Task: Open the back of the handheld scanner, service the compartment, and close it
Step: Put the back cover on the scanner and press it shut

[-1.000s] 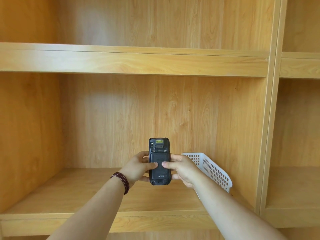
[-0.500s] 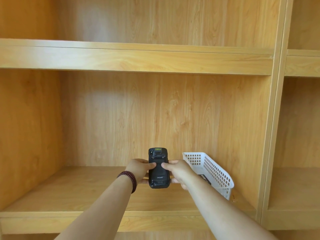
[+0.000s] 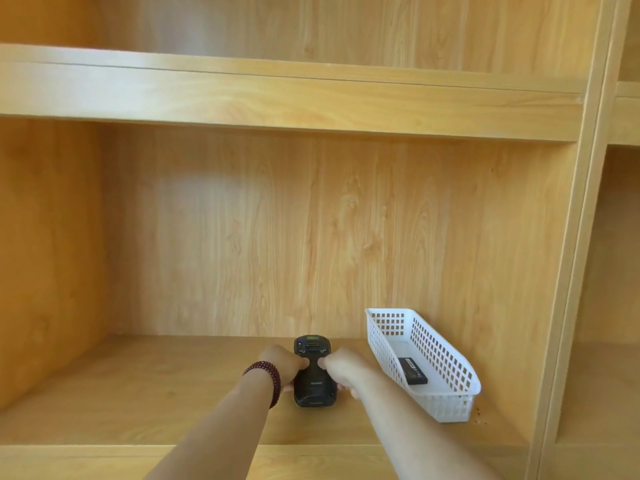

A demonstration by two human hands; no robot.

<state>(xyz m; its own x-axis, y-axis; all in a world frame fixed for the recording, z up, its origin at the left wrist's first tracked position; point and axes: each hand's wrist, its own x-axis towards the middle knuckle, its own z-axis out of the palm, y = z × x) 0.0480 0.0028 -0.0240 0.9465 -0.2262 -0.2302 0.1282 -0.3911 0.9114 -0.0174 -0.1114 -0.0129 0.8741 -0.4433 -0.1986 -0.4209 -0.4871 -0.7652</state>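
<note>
Both thumbs press the back cover of the handheld scanner (image 3: 314, 375), the left hand (image 3: 282, 366) and right hand (image 3: 341, 368) grasping its sides. It lies face down, low over or on the shelf (image 3: 156, 393), beside a white basket (image 3: 446, 407) holding a dark battery (image 3: 412, 370). Step judged: opening the back; next, slide or lift the cover free.

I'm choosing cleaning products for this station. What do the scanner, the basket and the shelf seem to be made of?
Scanner: matte black plastic, perhaps rubberised, with moulded contours. Basket: glossy white plastic with a moulded grid of holes. Shelf: light wood-grain board with a smooth satin sheen; solid wood or laminate cannot be told.
</note>
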